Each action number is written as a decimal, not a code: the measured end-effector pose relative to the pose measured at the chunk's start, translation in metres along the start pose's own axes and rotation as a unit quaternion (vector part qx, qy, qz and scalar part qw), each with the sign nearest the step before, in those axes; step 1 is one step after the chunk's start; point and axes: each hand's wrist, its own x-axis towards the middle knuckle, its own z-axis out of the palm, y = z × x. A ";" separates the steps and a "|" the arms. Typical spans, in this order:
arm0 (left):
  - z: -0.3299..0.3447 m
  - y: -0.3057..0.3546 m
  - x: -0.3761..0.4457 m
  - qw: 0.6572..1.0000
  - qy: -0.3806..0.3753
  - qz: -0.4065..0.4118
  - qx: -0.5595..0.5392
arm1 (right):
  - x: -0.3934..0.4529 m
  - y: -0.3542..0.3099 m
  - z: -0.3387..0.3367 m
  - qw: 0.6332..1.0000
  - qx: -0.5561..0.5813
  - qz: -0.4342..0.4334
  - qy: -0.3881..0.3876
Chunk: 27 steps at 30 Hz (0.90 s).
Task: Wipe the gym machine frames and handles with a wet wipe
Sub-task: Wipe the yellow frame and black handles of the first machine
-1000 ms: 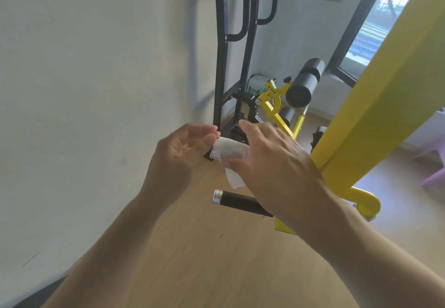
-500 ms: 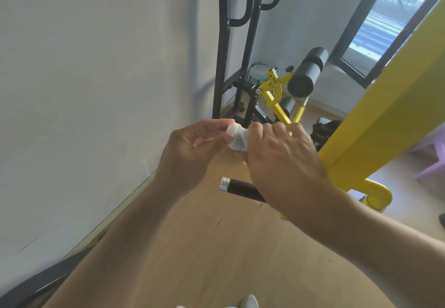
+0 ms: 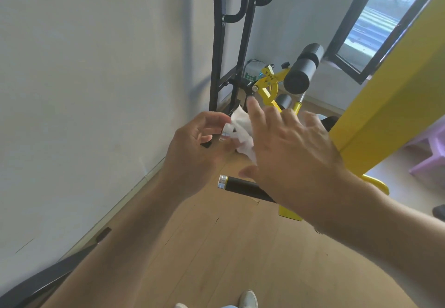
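Your two hands up front, one wipe (image 3: 242,130) between them. Your left hand (image 3: 199,144): fingers curled, tips touching wipe's left edge beside chrome cap (image 3: 225,136) of upper handle. Your right hand (image 3: 289,153): fingers spread apart, palm over wipe, pressing it on that handle. Second handle (image 3: 243,187), black with chrome end, just below, bare. One yellow beam (image 3: 390,91) at right. Two black rollers (image 3: 304,68) behind. Floor (image 3: 216,247) wooden.

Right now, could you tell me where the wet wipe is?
In the head view the wipe is near centre, between the left hand and right hand, above the black handle.
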 end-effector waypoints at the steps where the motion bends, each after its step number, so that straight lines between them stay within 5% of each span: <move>1: 0.001 0.000 0.000 1.000 0.007 0.003 -0.003 | 0.002 0.000 -0.002 0.999 0.031 -0.022 0.028; 5: -0.001 -0.006 0.001 1.000 0.011 0.012 -0.015 | 0.005 -0.001 0.007 0.987 0.143 -0.068 -0.014; 12: -0.015 -0.006 0.000 1.000 -0.019 -0.023 -0.001 | -0.005 0.006 0.021 0.994 0.102 -0.025 -0.002; 18: -0.014 -0.008 -0.007 0.999 0.002 -0.039 0.008 | -0.004 -0.010 0.004 0.938 0.345 -0.022 -0.027; 21: -0.014 -0.008 -0.007 0.999 0.010 -0.040 0.016 | -0.006 -0.005 0.003 0.891 0.451 -0.014 0.055; 24: -0.012 -0.008 -0.007 0.998 0.032 -0.045 0.011 | 0.005 -0.006 0.008 0.910 0.403 0.007 0.093; 27: -0.011 -0.009 -0.005 0.998 0.040 -0.036 0.024 | 0.011 -0.010 0.015 0.952 0.304 -0.007 0.035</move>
